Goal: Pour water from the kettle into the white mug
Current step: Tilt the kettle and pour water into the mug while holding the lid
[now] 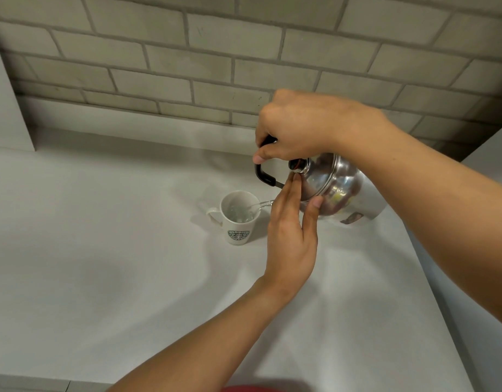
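Observation:
A shiny steel kettle point(340, 188) is tipped to the left above the white counter. My right hand point(297, 128) grips its black handle from above. My left hand point(292, 230) lies flat against the lid, fingertips by the black knob, thumb on the kettle's body. A thin stream of water point(259, 205) runs from the spout, which is hidden behind my left hand, into the white mug point(238, 217). The mug stands upright left of the kettle, with a green logo on its front, its handle pointing left, and water inside.
The white counter point(116, 264) spreads to the left and front of the mug. A grey brick wall point(187, 66) closes the back. The counter's right edge point(430, 278) runs diagonally behind my right forearm. A white panel point(6, 108) stands at far left.

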The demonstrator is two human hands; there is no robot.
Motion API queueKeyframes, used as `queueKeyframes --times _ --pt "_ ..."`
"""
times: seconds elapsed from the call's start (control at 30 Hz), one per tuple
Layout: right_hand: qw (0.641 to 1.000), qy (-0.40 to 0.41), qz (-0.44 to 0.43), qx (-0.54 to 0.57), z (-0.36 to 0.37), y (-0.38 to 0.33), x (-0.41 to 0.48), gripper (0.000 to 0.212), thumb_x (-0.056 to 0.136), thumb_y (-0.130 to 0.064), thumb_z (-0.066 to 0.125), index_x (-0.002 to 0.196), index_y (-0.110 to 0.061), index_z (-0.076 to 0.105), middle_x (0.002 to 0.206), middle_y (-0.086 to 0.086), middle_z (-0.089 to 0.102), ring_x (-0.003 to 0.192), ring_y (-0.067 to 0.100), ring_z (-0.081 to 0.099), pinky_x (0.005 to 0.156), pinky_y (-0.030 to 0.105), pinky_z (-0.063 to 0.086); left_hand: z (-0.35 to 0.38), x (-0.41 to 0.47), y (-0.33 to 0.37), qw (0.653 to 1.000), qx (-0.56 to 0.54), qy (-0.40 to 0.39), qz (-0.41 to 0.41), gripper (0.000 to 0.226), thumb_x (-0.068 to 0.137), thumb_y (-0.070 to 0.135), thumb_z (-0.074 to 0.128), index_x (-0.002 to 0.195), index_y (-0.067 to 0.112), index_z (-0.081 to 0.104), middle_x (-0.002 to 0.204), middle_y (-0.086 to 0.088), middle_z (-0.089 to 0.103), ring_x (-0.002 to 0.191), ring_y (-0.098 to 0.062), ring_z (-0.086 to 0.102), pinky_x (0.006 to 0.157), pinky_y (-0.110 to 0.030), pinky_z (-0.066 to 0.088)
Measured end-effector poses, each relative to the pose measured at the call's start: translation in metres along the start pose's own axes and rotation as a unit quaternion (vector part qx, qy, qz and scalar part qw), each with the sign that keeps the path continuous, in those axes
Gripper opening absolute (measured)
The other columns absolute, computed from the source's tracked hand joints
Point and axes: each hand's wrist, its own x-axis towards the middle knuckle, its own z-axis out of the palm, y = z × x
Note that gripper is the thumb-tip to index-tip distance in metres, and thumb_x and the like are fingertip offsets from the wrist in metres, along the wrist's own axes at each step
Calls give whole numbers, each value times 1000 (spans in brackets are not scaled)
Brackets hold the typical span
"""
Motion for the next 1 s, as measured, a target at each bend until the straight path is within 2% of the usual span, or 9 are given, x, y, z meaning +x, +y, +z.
queueKeyframes --times 0.2,0.43,0.5,0.6,0.63,0.8,0.9,1.0 --pt "1000 -3 1 -4 1 0 3 36 96 -50 69 99 -17 82 66 -7 53 76 28 66 75 50 62 -1 0 1 1000 -3 7 2 52 108 32 50 155 12 40 155 -3 48 144 -12 42 115 -28 35" --pt "1000 4 -3 -8 6 3 8 37 96 -51 69 96 -16 82 66 -4 57 76 28 68 74 48 62 -3 0 -2 1000 0 7 2 52 108 32 51 155 12 41 157 -1 47 145 -5 38 113 -9 27" --pt "1000 16 -8 -3 9 5 9 37 96 -50 70 93 -16 82 63 -5 54 71 27 65 70 45 61 -4 -1 -4 1000 -1 5 -2 52 108 33 52 154 13 41 157 -2 47 145 -5 37 115 -12 28" --pt "999 44 -13 28 18 12 10 34 96 -49 70 91 -17 81 61 -6 51 60 17 55 62 39 51 -7 -2 -10 1000 4 -8 -3 53 107 35 52 156 16 40 158 -1 45 145 -10 40 117 -27 33" --pt "998 52 -12 42 21 15 9 34 96 -50 70 92 -18 81 61 -7 53 60 14 53 63 38 50 -9 -2 -12 1000 12 -16 -2 54 107 36 51 156 18 39 159 0 43 146 -9 38 118 -26 33" --pt "990 96 -8 100 46 34 -9 36 97 -56 65 103 -25 83 72 0 74 66 13 63 69 44 59 -18 -4 -22 994 83 -59 22 56 105 35 55 155 13 41 160 -4 42 147 0 29 119 -13 23" --pt "979 159 -13 127 66 46 -24 41 97 -57 61 109 -25 83 83 0 81 75 17 71 76 44 58 -23 -4 -25 987 126 -86 55 54 105 30 57 153 10 44 160 -4 41 149 -10 31 122 -24 25" --pt "958 242 -18 149 85 54 -38 39 99 -52 62 109 -21 84 88 0 83 78 20 75 77 40 57 -28 -1 -25 978 160 -102 89 53 104 31 59 150 8 47 158 -6 44 147 -17 37 122 -29 28"
